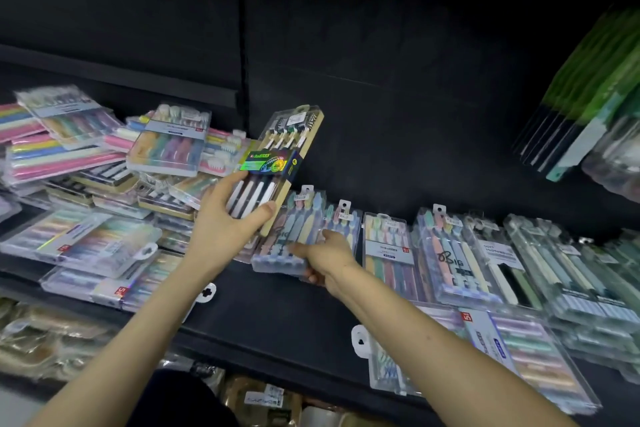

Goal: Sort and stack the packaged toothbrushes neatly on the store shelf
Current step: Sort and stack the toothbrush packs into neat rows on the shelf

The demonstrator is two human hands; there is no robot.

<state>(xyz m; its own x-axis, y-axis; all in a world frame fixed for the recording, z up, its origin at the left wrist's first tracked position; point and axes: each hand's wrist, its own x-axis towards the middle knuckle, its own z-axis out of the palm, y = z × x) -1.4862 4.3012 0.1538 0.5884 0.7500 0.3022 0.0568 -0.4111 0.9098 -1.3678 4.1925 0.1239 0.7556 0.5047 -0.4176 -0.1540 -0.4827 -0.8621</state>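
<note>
My left hand point(225, 222) grips the lower end of a black-and-white toothbrush pack point(282, 156) with a holographic label, lifted and tilted above the black shelf point(263, 315). My right hand point(325, 256) holds the near end of a pastel toothbrush pack point(298, 229) lying flat on the shelf, thumb on top. A jumbled pile of packs point(104, 163) covers the shelf's left side. To the right, packs point(450, 253) lie side by side in a row.
Green-backed packs point(595, 94) hang at the upper right. More packs point(526, 354) overhang the shelf's front edge at lower right, and others point(93, 253) lie at the left front. A lower shelf holds brownish packages point(45, 336).
</note>
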